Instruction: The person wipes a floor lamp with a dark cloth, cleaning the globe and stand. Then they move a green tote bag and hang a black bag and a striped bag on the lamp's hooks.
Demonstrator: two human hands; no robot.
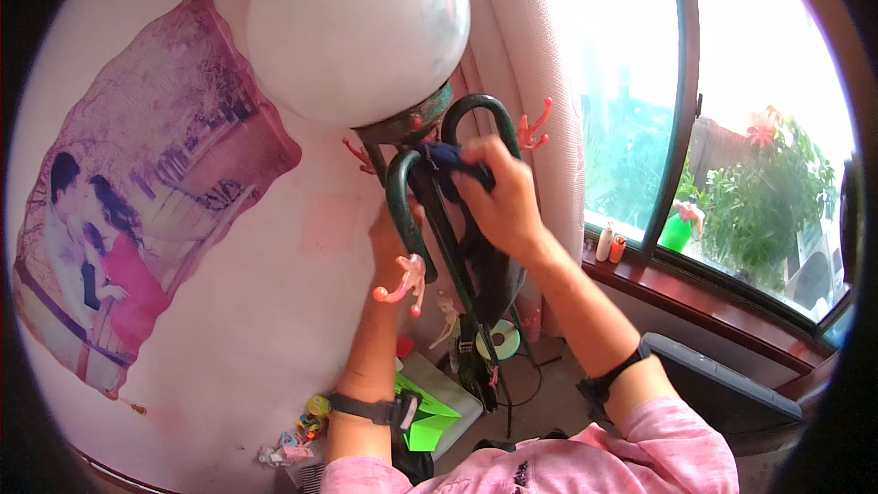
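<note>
While R hand [508, 206] grips bunched upper end of dk. fabric [494, 279] approx. ctr of frame, L hand [393, 233] is partly hidden behind dk. green stand [398, 197], so can't tell its grip. Fabric hangs below R hand, just rt. of ctr, next to stand's uprights. White globe [357, 32] tops stand, upper ctr; window [631, 128] upper rt., wall pic. [155, 183] at lt.

The globe [358, 32] tops the rack [399, 197], with a wall picture [155, 201] to the left and a window [626, 110] right.
</note>
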